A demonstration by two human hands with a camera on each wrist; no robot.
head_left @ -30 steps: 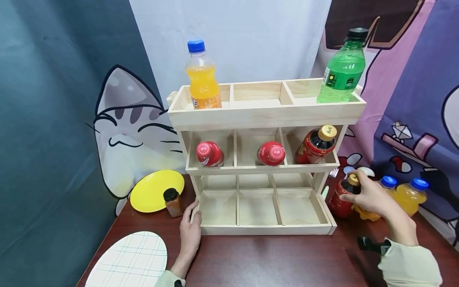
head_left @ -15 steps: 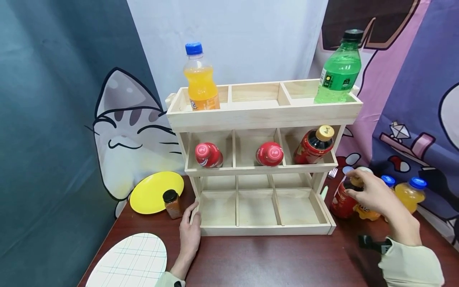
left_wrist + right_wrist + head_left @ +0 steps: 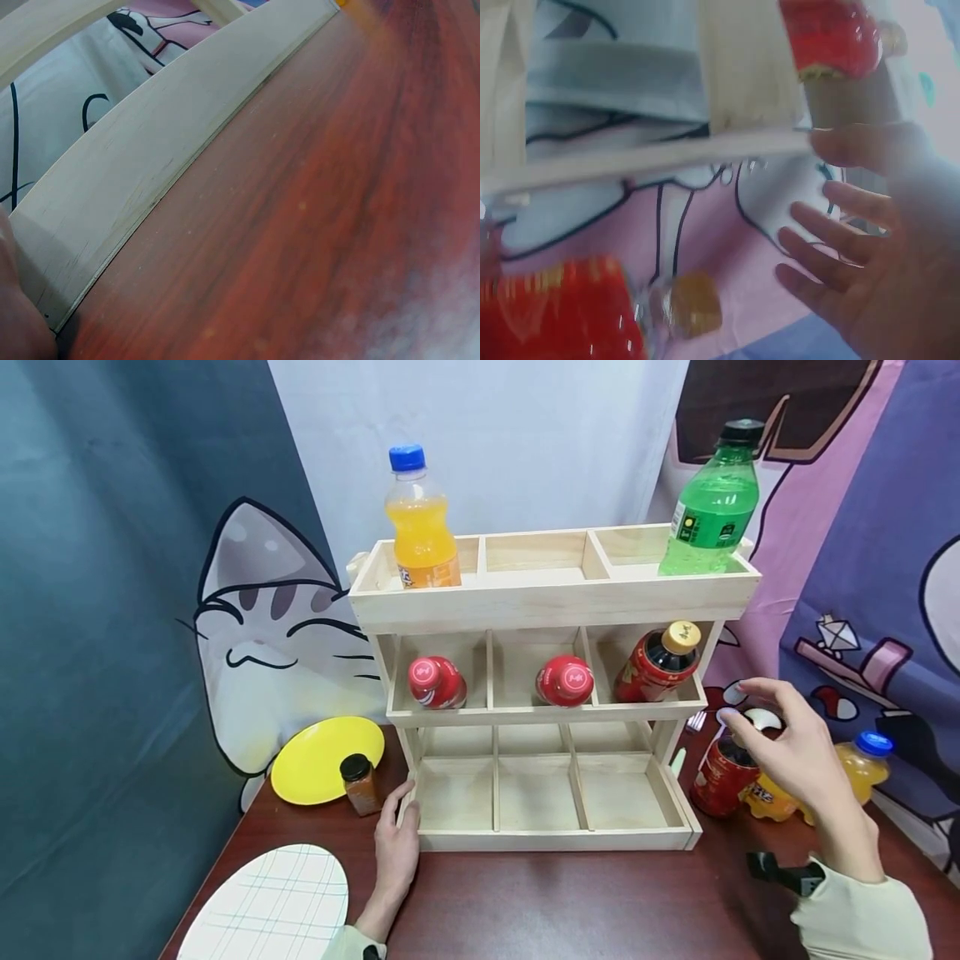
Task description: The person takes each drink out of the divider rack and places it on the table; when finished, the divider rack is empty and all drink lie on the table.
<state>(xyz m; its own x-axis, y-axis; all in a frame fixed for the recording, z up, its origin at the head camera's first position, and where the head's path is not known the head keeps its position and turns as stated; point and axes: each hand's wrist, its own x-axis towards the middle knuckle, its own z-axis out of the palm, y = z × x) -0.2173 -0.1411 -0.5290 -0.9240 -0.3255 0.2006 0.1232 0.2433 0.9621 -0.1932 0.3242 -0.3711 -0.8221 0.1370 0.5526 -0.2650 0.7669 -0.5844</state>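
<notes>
My left hand (image 3: 397, 847) rests with its fingers along the lower left side of a three-tier wooden rack (image 3: 555, 841); in the left wrist view part of it shows at the rack's corner. Over on the right, my right hand (image 3: 802, 752) hovers with thumb and fingers spread, holding nothing. Just below its thumb a red-labelled dark drink bottle (image 3: 722, 781) stands upright on the table, its cap hidden behind the hand. In the right wrist view, a blurred red-labelled bottle (image 3: 562, 311) with a gold cap lies apart from the spread fingers (image 3: 832, 232).
On the top tier stand an orange drink bottle (image 3: 422, 539) and a green bottle (image 3: 712, 514). The middle tier bears several red bottles, one gold-capped (image 3: 656, 664). Orange drink bottles (image 3: 861, 768) stand behind my right hand. Left are a yellow plate (image 3: 311, 768), seasoning jar (image 3: 362, 789) and checked mat (image 3: 273, 902).
My right hand has let go of the gold-capped red bottle's top and risen above it, fingers spreading. That bottle stays on the table. The left hand has kept its place.
</notes>
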